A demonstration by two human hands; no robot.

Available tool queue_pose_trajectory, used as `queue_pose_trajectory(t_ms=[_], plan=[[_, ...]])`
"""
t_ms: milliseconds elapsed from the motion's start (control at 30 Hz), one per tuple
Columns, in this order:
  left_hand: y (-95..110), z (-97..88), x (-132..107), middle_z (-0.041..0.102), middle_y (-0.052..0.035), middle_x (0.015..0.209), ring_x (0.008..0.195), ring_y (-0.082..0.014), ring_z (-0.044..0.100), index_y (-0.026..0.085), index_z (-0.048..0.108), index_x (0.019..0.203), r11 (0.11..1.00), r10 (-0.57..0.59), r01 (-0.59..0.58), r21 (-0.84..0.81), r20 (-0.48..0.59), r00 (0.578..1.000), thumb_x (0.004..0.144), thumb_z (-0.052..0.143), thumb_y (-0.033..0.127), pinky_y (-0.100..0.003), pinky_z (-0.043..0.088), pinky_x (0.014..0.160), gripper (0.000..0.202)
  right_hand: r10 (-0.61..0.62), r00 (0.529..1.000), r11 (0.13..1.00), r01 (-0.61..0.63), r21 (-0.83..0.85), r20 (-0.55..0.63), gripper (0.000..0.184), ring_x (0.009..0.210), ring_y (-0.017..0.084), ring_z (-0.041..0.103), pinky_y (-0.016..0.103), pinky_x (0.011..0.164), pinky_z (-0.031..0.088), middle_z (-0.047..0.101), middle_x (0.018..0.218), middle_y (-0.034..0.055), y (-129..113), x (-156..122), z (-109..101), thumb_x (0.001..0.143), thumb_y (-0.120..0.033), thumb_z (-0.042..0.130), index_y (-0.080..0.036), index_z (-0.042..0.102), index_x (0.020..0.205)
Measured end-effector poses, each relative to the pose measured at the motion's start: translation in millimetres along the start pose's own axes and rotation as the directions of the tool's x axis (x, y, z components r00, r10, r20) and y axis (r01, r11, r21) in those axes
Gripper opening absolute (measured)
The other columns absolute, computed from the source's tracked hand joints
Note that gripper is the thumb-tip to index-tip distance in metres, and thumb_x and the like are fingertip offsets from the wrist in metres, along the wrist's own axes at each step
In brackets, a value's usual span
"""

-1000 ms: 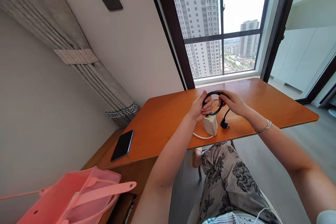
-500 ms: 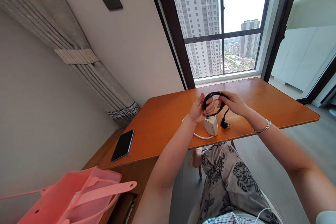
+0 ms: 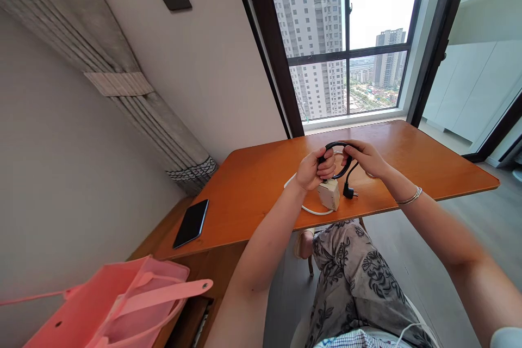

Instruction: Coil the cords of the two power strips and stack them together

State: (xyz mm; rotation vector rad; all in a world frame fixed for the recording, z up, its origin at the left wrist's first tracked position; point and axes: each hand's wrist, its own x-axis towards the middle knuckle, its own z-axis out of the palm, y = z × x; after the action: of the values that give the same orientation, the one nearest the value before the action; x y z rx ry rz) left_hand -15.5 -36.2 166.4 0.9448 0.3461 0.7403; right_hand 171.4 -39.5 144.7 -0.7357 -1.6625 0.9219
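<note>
A coiled black power cord is held above the table between both hands. My left hand is closed around the left side of the coil. With bent fingers, my right hand grips the coil's right side. From the coil a loose end hangs down to a black plug with metal prongs, just below my right hand. Under my left hand is a cream-coloured block, which looks like a power adapter. A white cable curves on the table around the block.
The brown wooden table carries a dark tablet or phone at its left end. A pink bag stands at the lower left, beside the table. Beyond the far edge is a window; a grey curtain hangs on the left.
My left hand has closed more tightly around the cord and shifted slightly right. The coil looks narrower. My right hand keeps its grip, and the plug still hangs below.
</note>
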Motion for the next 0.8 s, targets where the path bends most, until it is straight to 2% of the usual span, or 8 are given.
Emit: queue_pose_trajectory(t_ms=[100, 167, 233, 333, 467, 600, 700, 800], plan=[[0, -1.4, 1, 0.035, 0.0078, 0.045, 0.031, -0.0055, 0.027, 0.021, 0.035, 0.066, 1.0, -0.001, 0.0, -0.025, -0.019, 1.0, 0.096, 0.052, 0.033, -0.015, 0.023, 0.033, 0.036, 0.03, 1.0, 1.0, -0.03, -0.002, -0.009, 0.044, 0.065, 0.014, 0.061, 0.03, 0.065, 0.053, 0.057, 0.071, -0.0015, 3, 2, 1, 0.088, -0.054, 0.059, -0.017, 0.069, 0.11], [0, -2.2, 1, 0.052, 0.0027, 0.053, 0.034, -0.0071, 0.04, 0.021, 0.034, 0.066, 0.999, 0.011, -0.012, -0.038, -0.042, 0.999, 0.094, 0.053, 0.033, -0.017, 0.028, 0.034, 0.036, 0.039, 0.999, 0.999, -0.039, -0.003, -0.005, 0.045, 0.066, 0.014, 0.061, 0.03, 0.067, 0.053, 0.059, 0.072, -0.0011, 5, 3, 2, 0.088, -0.054, 0.058, -0.017, 0.069, 0.112], [-1, -2.2, 1, 0.068, -0.0052, 0.073, 0.047, -0.0118, 0.058, 0.021, 0.033, 0.066, 0.998, 0.017, -0.02, -0.054, -0.05, 0.999, 0.093, 0.053, 0.032, -0.019, 0.038, 0.039, 0.036, 0.019, 1.0, 1.0, -0.019, -0.011, -0.007, 0.045, 0.073, 0.016, 0.063, 0.032, 0.074, 0.054, 0.064, 0.078, 0.0008, 4, 3, 3, 0.089, -0.051, 0.057, -0.018, 0.068, 0.116], [-2, -1.7, 0, 0.075, -0.013, 0.105, 0.068, -0.018, 0.071, 0.021, 0.032, 0.067, 0.998, -0.001, 0.0, -0.056, -0.018, 1.0, 0.093, 0.053, 0.03, -0.023, 0.048, 0.047, 0.035, -0.032, 0.999, 0.999, 0.031, -0.032, -0.029, 0.044, 0.095, 0.019, 0.064, 0.036, 0.091, 0.05, 0.07, 0.099, 0.0049, 3, -1, 4, 0.09, -0.048, 0.054, -0.02, 0.067, 0.122], [0, -5.2, -1, 0.074, -0.0146, 0.112, 0.051, -0.0121, 0.063, 0.02, 0.034, 0.066, 1.0, 0.013, -0.013, -0.009, 0.004, 1.0, 0.089, 0.057, 0.031, -0.019, 0.034, 0.036, 0.034, -0.076, 0.987, 0.997, 0.073, -0.028, -0.141, 0.044, 0.107, 0.02, 0.061, 0.037, 0.099, 0.047, 0.069, 0.112, 0.0062, 14, -5, 6, 0.092, -0.052, 0.052, -0.023, 0.064, 0.122], [3, -9.5, -3, 0.075, -0.0136, 0.113, 0.038, -0.0038, 0.045, 0.019, 0.033, 0.066, 0.997, 0.065, -0.067, -0.037, -0.05, 0.997, 0.087, 0.059, 0.03, -0.017, 0.025, 0.032, 0.035, -0.002, 0.968, 1.0, 0.001, -0.006, -0.249, 0.05, 0.078, 0.016, 0.059, 0.031, 0.079, 0.051, 0.063, 0.081, 0.0013, 41, -4, 7, 0.089, -0.067, 0.049, -0.022, 0.064, 0.103], [3, -6.1, -5, 0.071, -0.0144, 0.123, 0.062, -0.0122, 0.066, 0.019, 0.033, 0.065, 0.993, 0.081, -0.086, -0.077, -0.07, 0.994, 0.088, 0.059, 0.029, -0.02, 0.045, 0.044, 0.036, 0.098, 0.956, 0.995, -0.101, 0.006, -0.277, 0.059, 0.067, 0.014, 0.053, 0.028, 0.067, 0.05, 0.054, 0.069, -0.001, 55, 0, 12, 0.084, -0.079, 0.046, -0.021, 0.059, 0.084], [0, 0.3, -6, 0.067, -0.0142, 0.132, 0.107, -0.0254, 0.071, 0.019, 0.035, 0.064, 0.984, 0.125, -0.132, -0.123, -0.062, 0.99, 0.09, 0.057, 0.025, -0.035, 0.06, 0.079, 0.034, 0.154, 0.945, 0.988, -0.157, 0.012, -0.289, 0.06, 0.071, 0.016, 0.056, 0.029, 0.067, 0.05, 0.059, 0.074, 0.0015, 61, 4, 19, 0.083, -0.081, 0.043, -0.022, 0.056, 0.081]])
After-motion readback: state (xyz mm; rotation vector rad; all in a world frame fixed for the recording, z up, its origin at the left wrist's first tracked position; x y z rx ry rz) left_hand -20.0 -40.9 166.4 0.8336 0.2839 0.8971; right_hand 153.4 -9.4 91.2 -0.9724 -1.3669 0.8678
